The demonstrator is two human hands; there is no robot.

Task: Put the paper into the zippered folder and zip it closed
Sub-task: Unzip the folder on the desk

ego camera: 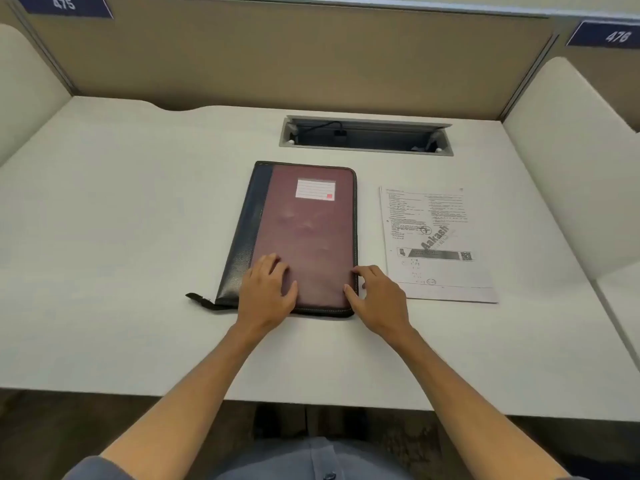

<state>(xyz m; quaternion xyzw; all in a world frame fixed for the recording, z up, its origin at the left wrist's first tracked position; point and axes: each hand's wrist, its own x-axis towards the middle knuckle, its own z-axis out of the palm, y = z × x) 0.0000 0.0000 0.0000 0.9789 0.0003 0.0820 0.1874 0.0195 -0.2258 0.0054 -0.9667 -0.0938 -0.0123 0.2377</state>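
White bench [138,209] — your left hand [266,289] rests spread on the folder [304,233], right hand [377,296] fingering its edge — paper [436,244] just beside, cable tray [363,136] behind.

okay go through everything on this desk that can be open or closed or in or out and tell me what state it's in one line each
zippered folder: closed, lying flat on the desk.
paper: outside the folder, flat on the desk to its right.
left hand: fingers spread, resting on the folder's cover.
right hand: fingers touching the folder's right edge near its corner.
cable box: lid open, cable visible inside.
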